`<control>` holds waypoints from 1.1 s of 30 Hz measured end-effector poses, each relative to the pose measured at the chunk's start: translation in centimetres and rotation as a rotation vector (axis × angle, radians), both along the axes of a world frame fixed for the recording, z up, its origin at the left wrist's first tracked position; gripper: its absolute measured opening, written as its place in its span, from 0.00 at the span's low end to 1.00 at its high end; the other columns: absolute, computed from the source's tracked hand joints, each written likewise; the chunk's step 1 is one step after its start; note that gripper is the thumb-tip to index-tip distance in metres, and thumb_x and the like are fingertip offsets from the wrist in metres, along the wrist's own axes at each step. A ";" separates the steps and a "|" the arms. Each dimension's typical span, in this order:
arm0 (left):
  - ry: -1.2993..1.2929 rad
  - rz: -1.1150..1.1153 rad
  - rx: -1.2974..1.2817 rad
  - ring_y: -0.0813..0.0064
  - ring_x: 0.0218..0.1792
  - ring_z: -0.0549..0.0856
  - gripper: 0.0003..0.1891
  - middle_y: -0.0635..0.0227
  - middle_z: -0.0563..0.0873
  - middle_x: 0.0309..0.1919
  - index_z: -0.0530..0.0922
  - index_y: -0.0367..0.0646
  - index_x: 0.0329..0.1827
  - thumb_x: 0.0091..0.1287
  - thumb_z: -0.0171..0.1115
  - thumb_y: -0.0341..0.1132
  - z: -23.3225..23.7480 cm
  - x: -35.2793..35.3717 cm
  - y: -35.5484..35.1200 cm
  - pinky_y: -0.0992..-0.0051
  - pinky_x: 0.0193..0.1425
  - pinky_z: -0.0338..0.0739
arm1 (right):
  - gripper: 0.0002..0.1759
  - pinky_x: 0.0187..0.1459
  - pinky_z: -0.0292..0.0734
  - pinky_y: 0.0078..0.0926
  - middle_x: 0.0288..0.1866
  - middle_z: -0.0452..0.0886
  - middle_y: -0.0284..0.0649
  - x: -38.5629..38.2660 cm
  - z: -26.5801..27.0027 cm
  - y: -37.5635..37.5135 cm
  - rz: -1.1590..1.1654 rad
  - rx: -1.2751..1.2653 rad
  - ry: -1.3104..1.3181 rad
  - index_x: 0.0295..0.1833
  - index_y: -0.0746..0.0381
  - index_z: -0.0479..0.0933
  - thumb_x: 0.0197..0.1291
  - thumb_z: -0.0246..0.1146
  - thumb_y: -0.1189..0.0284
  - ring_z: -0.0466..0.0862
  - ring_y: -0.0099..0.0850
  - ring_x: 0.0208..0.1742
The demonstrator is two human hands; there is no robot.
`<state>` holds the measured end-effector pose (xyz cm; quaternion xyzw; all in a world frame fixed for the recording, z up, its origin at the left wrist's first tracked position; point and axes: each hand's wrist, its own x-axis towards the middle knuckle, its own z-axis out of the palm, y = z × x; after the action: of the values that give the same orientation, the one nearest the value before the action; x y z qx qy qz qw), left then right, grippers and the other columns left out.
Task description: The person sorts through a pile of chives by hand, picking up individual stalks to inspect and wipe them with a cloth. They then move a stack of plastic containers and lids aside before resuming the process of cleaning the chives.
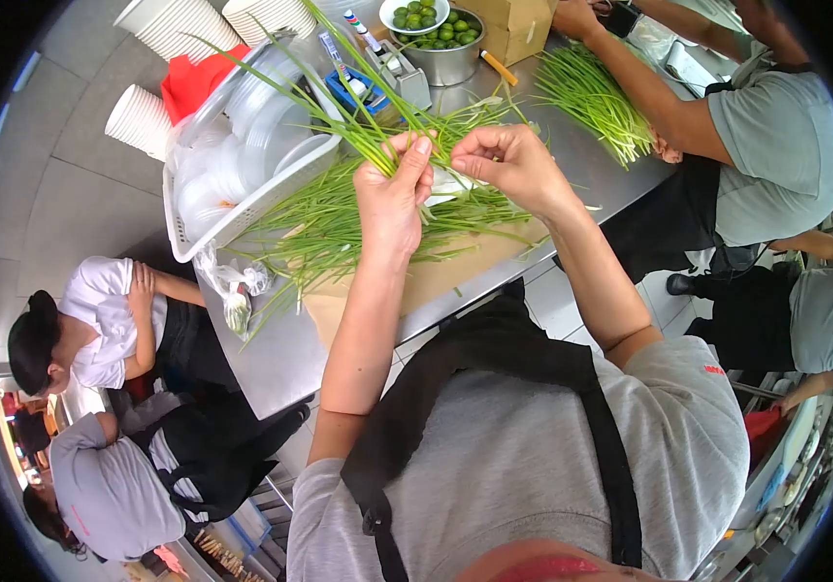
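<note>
My left hand [395, 194] is closed around several long spring onions [363, 147], their green tips reaching up and left over the white basket. Just right of it, my right hand [515, 167] has its thumb and forefinger pinched together; anything between them is too small to make out. Below both hands, a loose heap of spring onions [329, 225] lies spread over brown cardboard [474, 250] on the steel table [276, 373]. Something white [447, 186] shows partly among the stalks behind my hands.
A white basket [251, 215] of clear plastic lids stands left. Behind are a metal pot [447, 66] of green citrus, a blue holder [363, 97] with markers, and a cardboard box [516, 29]. A co-worker [775, 126] stands right by a spring onion bundle [596, 97]; other people stand left.
</note>
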<state>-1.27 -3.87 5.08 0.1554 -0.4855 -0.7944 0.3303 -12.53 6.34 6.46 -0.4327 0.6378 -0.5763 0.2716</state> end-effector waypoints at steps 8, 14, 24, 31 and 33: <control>0.081 0.038 0.084 0.89 0.18 0.69 0.09 0.71 0.78 0.25 0.76 0.36 0.40 0.60 0.58 0.30 -0.6 0.1 -0.4 0.89 0.15 0.57 | 0.05 0.33 0.69 0.13 0.28 0.79 0.33 0.7 0.8 0.0 0.077 -0.005 -0.291 0.35 0.66 0.77 0.52 0.62 0.76 0.76 0.16 0.29; 0.105 -0.050 0.127 0.89 0.21 0.70 0.13 0.70 0.77 0.27 0.75 0.36 0.43 0.64 0.54 0.37 -0.5 -0.1 -0.2 0.89 0.17 0.59 | 0.06 0.23 0.61 0.10 0.25 0.77 0.28 0.8 -0.2 -0.3 0.097 0.004 -0.352 0.33 0.62 0.76 0.48 0.65 0.74 0.71 0.13 0.22; 0.252 -0.145 0.212 0.86 0.24 0.69 0.19 0.71 0.76 0.31 0.74 0.36 0.43 0.60 0.58 0.45 -3.1 0.3 1.0 0.88 0.19 0.59 | 0.05 0.27 0.65 0.12 0.24 0.77 0.28 0.8 -1.6 -0.4 0.076 -0.071 -0.323 0.29 0.62 0.76 0.47 0.66 0.77 0.71 0.14 0.23; 0.044 -0.011 0.129 0.86 0.24 0.72 0.05 0.74 0.77 0.27 0.74 0.44 0.32 0.60 0.59 0.35 -3.7 0.0 1.6 0.87 0.21 0.61 | 0.04 0.30 0.67 0.12 0.24 0.76 0.28 0.8 -3.0 0.1 0.057 0.017 -0.202 0.28 0.63 0.75 0.48 0.64 0.80 0.72 0.15 0.26; 0.066 0.004 0.171 0.86 0.25 0.72 0.04 0.74 0.78 0.27 0.74 0.46 0.30 0.61 0.58 0.34 -4.2 -0.2 1.7 0.86 0.22 0.62 | 0.04 0.30 0.67 0.12 0.24 0.75 0.28 0.8 -3.5 0.2 0.054 0.008 -0.210 0.28 0.63 0.75 0.48 0.64 0.80 0.72 0.14 0.27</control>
<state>-1.46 -2.13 0.87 0.1575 -0.4045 -0.8369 0.3333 -11.72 6.53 2.94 -0.3858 0.5963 -0.6085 0.3541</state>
